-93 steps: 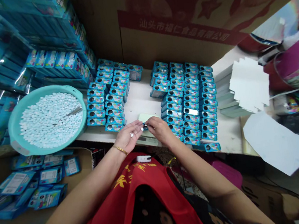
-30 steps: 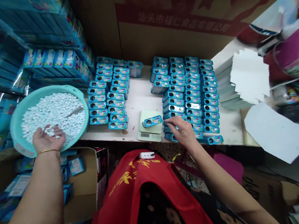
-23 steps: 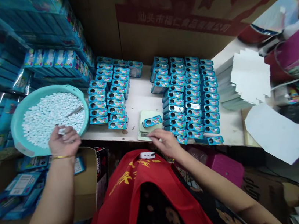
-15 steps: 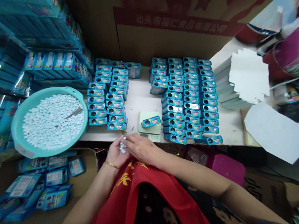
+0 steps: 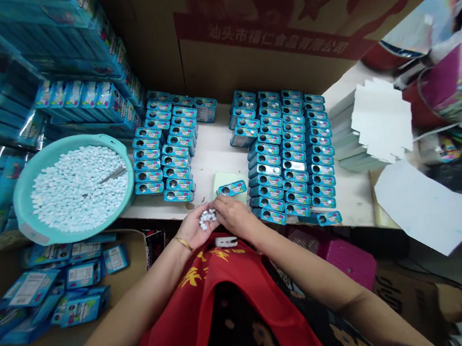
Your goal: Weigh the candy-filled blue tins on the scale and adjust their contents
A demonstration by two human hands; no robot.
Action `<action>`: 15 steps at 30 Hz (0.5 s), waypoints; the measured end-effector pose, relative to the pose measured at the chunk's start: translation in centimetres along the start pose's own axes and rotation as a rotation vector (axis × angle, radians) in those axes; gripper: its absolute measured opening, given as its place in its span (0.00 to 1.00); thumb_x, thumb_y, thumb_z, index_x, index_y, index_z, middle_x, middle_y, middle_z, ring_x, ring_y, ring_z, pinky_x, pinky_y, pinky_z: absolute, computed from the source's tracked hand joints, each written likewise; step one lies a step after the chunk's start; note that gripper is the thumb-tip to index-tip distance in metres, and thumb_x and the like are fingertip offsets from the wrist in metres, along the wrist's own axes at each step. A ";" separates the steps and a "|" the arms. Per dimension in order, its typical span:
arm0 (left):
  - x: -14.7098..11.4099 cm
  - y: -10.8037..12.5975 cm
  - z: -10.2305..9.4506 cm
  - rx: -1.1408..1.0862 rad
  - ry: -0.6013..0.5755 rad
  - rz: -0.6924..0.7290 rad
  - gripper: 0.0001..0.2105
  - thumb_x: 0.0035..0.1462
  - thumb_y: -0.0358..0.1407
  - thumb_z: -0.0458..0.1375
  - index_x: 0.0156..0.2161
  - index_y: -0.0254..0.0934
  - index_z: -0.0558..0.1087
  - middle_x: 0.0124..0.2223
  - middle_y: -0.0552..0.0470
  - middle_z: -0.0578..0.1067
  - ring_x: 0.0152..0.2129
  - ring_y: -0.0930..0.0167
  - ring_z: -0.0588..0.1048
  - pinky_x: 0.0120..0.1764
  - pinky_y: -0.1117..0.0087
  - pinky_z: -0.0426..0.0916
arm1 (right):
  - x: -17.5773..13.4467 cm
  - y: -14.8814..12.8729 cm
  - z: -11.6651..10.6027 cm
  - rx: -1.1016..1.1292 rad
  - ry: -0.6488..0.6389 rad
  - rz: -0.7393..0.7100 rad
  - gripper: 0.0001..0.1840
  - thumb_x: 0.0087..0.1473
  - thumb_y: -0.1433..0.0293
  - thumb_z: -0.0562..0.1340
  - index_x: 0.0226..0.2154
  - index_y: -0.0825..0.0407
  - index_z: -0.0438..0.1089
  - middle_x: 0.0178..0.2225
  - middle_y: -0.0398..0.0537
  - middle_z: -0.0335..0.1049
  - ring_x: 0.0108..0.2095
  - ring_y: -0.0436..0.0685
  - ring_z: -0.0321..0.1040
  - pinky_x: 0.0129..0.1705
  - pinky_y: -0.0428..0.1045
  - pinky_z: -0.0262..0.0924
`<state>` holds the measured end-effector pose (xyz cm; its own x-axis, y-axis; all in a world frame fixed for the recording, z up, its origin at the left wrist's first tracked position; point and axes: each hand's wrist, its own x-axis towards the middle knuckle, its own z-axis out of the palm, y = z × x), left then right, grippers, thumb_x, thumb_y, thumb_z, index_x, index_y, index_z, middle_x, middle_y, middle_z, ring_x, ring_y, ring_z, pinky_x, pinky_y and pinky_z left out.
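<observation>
Head view: the left hand (image 5: pixel 195 226) is cupped palm up, holding a small heap of pale white oval tablets (image 5: pixel 207 220). Against its palm and fingertips lie the curled fingers of the right hand (image 5: pixel 231 213); whether they pinch a tablet cannot be told. Just beyond the right hand, a small blue printed container with rounded corners and a dark round opening (image 5: pixel 232 188) rests on a flat pale green scale (image 5: pixel 219 179), set on a white tabletop (image 5: pixel 213 150).

Well to the left of the left hand is a round turquoise plastic basin (image 5: pixel 22 193), filled with more such tablets, a grey metal utensil (image 5: pixel 114 173) lying among them. Rows of matching blue containers stand ahead and left of the left hand (image 5: pixel 177 172), and another block ahead and right of the right hand (image 5: pixel 295 184). Farther right of that hand is a stack of white notched cards (image 5: pixel 382 120).
</observation>
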<state>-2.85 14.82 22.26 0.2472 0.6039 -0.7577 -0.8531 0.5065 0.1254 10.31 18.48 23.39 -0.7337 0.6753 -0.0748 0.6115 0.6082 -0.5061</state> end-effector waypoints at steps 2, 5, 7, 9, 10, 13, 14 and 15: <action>0.2 0.1 0.5 -0.003 -0.018 0.022 0.09 0.54 0.26 0.49 0.30 0.27 0.71 0.27 0.47 0.75 0.26 0.73 0.74 0.34 0.72 0.70 | 0.1 0.7 -0.4 0.053 0.077 0.003 0.09 0.53 0.75 0.51 0.35 0.54 0.65 0.34 0.49 0.63 0.35 0.53 0.61 0.37 0.46 0.58; 0.5 0.4 0.9 -0.001 -0.033 0.037 0.10 0.54 0.27 0.48 0.33 0.25 0.72 0.31 0.43 0.76 0.31 0.71 0.74 0.39 0.70 0.70 | 0.3 1.8 -1.1 0.118 0.173 0.035 0.08 0.51 0.76 0.52 0.33 0.54 0.65 0.33 0.48 0.64 0.35 0.52 0.62 0.38 0.46 0.59; 0.5 0.8 0.8 0.019 -0.021 0.034 0.10 0.54 0.27 0.49 0.35 0.24 0.72 0.35 0.40 0.75 0.34 0.67 0.74 0.40 0.67 0.69 | 0.5 2.6 -1.4 0.126 0.207 0.092 0.09 0.51 0.76 0.52 0.35 0.54 0.65 0.34 0.48 0.64 0.36 0.52 0.63 0.38 0.46 0.59; 0.4 1.2 0.2 0.034 0.006 0.037 0.10 0.53 0.28 0.50 0.35 0.25 0.72 0.37 0.38 0.75 0.37 0.65 0.74 0.40 0.66 0.69 | 0.6 3.3 -1.6 0.112 0.208 0.148 0.11 0.51 0.76 0.52 0.37 0.53 0.66 0.35 0.49 0.65 0.36 0.53 0.63 0.39 0.47 0.59; 0.3 1.3 -0.1 0.034 0.022 0.041 0.09 0.53 0.28 0.51 0.35 0.25 0.72 0.38 0.38 0.75 0.38 0.64 0.73 0.41 0.66 0.69 | 0.6 3.6 -1.6 0.106 0.198 0.162 0.12 0.51 0.76 0.53 0.38 0.53 0.66 0.35 0.49 0.65 0.37 0.53 0.64 0.40 0.48 0.59; -0.2 1.6 -1.3 0.011 0.050 0.050 0.09 0.52 0.28 0.52 0.36 0.26 0.72 0.38 0.39 0.75 0.40 0.64 0.73 0.41 0.67 0.69 | 0.5 4.2 -1.4 0.147 0.218 0.150 0.14 0.51 0.75 0.53 0.41 0.52 0.66 0.37 0.49 0.66 0.39 0.54 0.64 0.41 0.48 0.60; -0.3 1.6 -1.7 0.002 0.050 0.052 0.09 0.52 0.28 0.52 0.36 0.26 0.72 0.38 0.39 0.75 0.40 0.64 0.72 0.42 0.67 0.69 | 0.4 4.3 -1.3 0.181 0.240 0.138 0.14 0.52 0.75 0.53 0.41 0.52 0.66 0.37 0.49 0.66 0.39 0.53 0.64 0.41 0.47 0.60; -0.5 1.5 -2.0 -0.007 0.049 0.053 0.09 0.52 0.28 0.52 0.36 0.26 0.72 0.39 0.39 0.75 0.40 0.65 0.72 0.41 0.67 0.69 | 0.3 4.3 -1.3 0.214 0.263 0.128 0.13 0.52 0.74 0.53 0.41 0.52 0.66 0.37 0.49 0.66 0.39 0.53 0.64 0.41 0.47 0.60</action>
<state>-5.19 14.08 21.54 0.1790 0.5990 -0.7805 -0.8674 0.4705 0.1621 13.09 21.89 22.29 -0.5369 0.8415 0.0601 0.5969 0.4292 -0.6778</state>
